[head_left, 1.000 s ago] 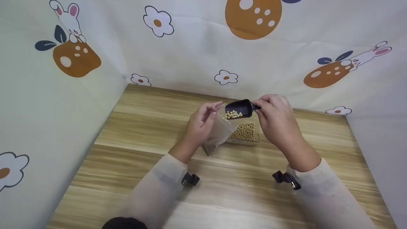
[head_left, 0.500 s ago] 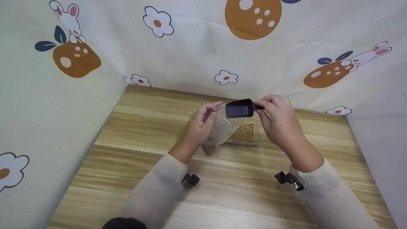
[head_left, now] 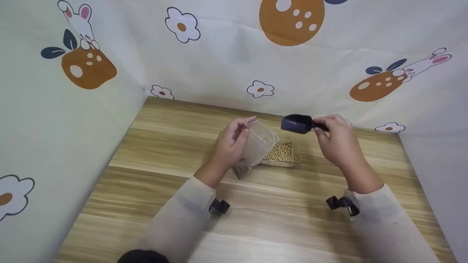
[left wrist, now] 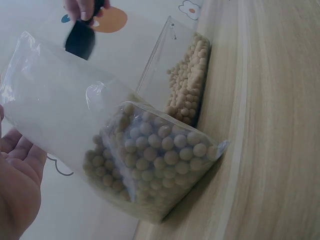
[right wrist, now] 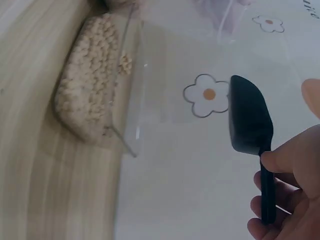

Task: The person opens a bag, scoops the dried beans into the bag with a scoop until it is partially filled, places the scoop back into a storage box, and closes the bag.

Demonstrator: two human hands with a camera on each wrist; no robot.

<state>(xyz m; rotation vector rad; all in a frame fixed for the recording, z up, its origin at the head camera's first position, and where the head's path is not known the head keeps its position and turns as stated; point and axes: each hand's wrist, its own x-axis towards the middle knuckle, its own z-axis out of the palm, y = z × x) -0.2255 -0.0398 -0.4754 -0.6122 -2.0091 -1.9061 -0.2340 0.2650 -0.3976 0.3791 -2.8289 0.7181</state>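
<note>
My left hand pinches the rim of a clear plastic bag. The bag hangs with its mouth spread toward the right, and round tan beans fill its lower part. By its handle, my right hand grips a small black scoop, held in the air right of the bag's mouth. No beans show in the scoop's bowl in the head view. Behind the bag a clear box stands on the table, holding more of the same beans; the bag hides its left part.
The wood-grain tabletop runs back to a white cloth wall printed with oranges, rabbits and flowers. Cloth also stands on the left and right sides. A black camera is strapped to the left wrist, another to the right.
The beans that lay in the scoop a second ago have left it. My right hand has drawn the scoop away to the right from the bag's mouth. The left hand has stayed in place.
</note>
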